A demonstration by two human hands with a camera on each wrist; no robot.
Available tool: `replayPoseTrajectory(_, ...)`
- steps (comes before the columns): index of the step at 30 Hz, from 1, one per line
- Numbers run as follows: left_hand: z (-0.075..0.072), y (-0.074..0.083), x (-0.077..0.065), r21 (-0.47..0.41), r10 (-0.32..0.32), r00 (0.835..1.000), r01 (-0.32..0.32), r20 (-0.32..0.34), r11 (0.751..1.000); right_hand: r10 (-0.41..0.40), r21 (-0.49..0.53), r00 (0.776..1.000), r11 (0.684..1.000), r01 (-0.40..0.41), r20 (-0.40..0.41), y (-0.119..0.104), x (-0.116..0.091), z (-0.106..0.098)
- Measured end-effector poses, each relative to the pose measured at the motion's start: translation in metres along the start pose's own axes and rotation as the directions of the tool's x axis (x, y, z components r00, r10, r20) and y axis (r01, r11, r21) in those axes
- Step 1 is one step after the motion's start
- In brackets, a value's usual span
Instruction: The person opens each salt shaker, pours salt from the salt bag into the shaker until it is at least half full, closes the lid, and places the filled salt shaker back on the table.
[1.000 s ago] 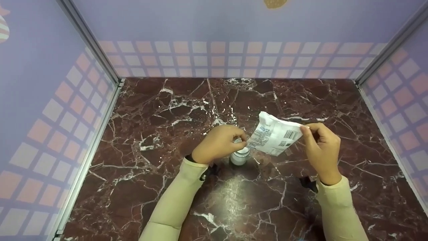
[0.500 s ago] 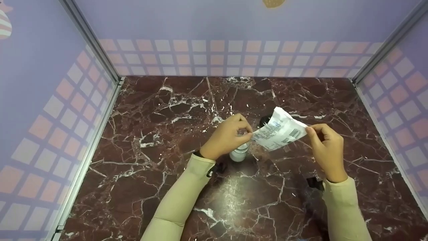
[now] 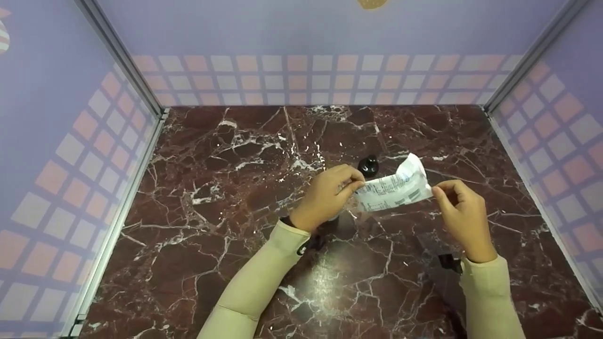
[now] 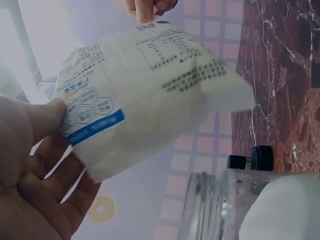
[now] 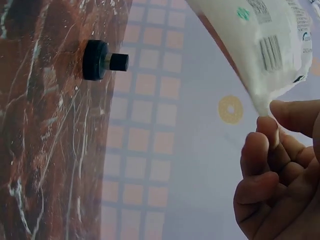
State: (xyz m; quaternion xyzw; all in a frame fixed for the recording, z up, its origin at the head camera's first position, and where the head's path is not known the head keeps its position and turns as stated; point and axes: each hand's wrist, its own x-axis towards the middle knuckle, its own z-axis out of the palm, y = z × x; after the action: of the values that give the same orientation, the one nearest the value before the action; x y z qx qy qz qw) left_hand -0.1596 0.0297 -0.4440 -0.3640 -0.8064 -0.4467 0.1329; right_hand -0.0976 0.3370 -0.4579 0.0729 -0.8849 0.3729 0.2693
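Note:
A white printed plastic packet [image 3: 395,190] is stretched between both hands above the table. My left hand [image 3: 326,197] pinches its left end between thumb and fingers, and in the left wrist view the packet's blue stripe [image 4: 96,127] runs near that grip. At the opposite corner, my right hand [image 3: 464,216] pinches the packet with thumb and forefinger. A clear jar [image 4: 204,207] with white contents [image 4: 285,210] stands below the packet; in the head view the left hand almost wholly hides it. Behind the packet sits a black knobbed lid [image 3: 368,165].
White specks [image 3: 311,153] are scattered over the dark red marbled table [image 3: 202,263] beyond the left hand. Lilac panels with a checked band [image 3: 301,80] enclose the table at the back and both sides.
The packet and both hands have shifted right, and the packet lies more level. The left hand now covers the jar in the head view, while the black lid has come into sight.

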Motion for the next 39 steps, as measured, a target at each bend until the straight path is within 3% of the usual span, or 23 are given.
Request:
replayPoseTrajectory(3, -0.002, 0.006, -0.002, 0.000, 0.062, 0.998, -0.062, -0.019, 0.998, -0.051, -0.003, 0.997, 0.999, 0.051, -0.065, -0.015, -0.004, -0.002)
replayPoseTrajectory(7, -0.003, 0.019, -0.007, 0.024, 0.155, 0.988, -0.156, 0.007, 0.988, -0.244, -0.018, 0.961, 0.970, 0.244, -0.129, -0.045, -0.012, 0.004)
replayPoseTrajectory(9, -0.002, 0.028, -0.011, 0.038, 0.204, 0.979, -0.205, 0.032, 0.978, -0.358, -0.046, 0.931, 0.933, 0.356, -0.070, -0.061, -0.017, 0.009)
replayPoseTrajectory(12, 0.002, 0.042, -0.018, 0.071, 0.276, 0.959, -0.280, 0.062, 0.957, -0.475, -0.072, 0.875, 0.873, 0.482, 0.092, -0.080, -0.024, 0.012)
replayPoseTrajectory(16, 0.011, 0.054, -0.034, 0.106, 0.338, 0.938, -0.344, 0.073, 0.933, -0.510, -0.069, 0.829, 0.841, 0.536, 0.231, -0.093, -0.034, 0.009)
replayPoseTrajectory(20, 0.018, 0.057, -0.047, 0.140, 0.355, 0.932, -0.361, 0.069, 0.922, -0.539, -0.018, 0.789, 0.823, 0.568, 0.295, -0.094, -0.041, 0.007)
replayPoseTrajectory(24, 0.021, 0.052, -0.053, 0.104, 0.324, 0.945, -0.327, 0.051, 0.939, -0.598, 0.032, 0.753, 0.789, 0.614, 0.275, -0.087, -0.039, 0.009)
replayPoseTrajectory(28, 0.015, 0.033, -0.049, 0.061, 0.237, 0.971, -0.238, 0.011, 0.969, -0.577, -0.024, 0.775, 0.798, 0.603, 0.257, -0.068, -0.017, 0.009)
replayPoseTrajectory(31, 0.008, 0.017, -0.049, 0.047, 0.138, 0.990, -0.138, -0.015, 0.989, -0.500, -0.120, 0.823, 0.830, 0.544, 0.270, -0.044, 0.008, 0.003)
replayPoseTrajectory(34, 0.001, -0.001, -0.051, 0.063, 0.009, 1.000, -0.010, 0.009, 0.998, -0.433, -0.207, 0.870, 0.852, 0.480, 0.236, -0.009, 0.033, 0.002)
replayPoseTrajectory(36, -0.004, -0.013, -0.053, 0.080, -0.092, 0.995, 0.088, 0.050, 0.993, -0.401, -0.258, 0.895, 0.859, 0.442, 0.195, 0.015, 0.049, 0.006)
replayPoseTrajectory(39, -0.009, -0.028, -0.055, 0.096, -0.235, 0.963, 0.224, 0.130, 0.970, -0.394, -0.307, 0.910, 0.857, 0.414, 0.128, 0.047, 0.068, 0.015)
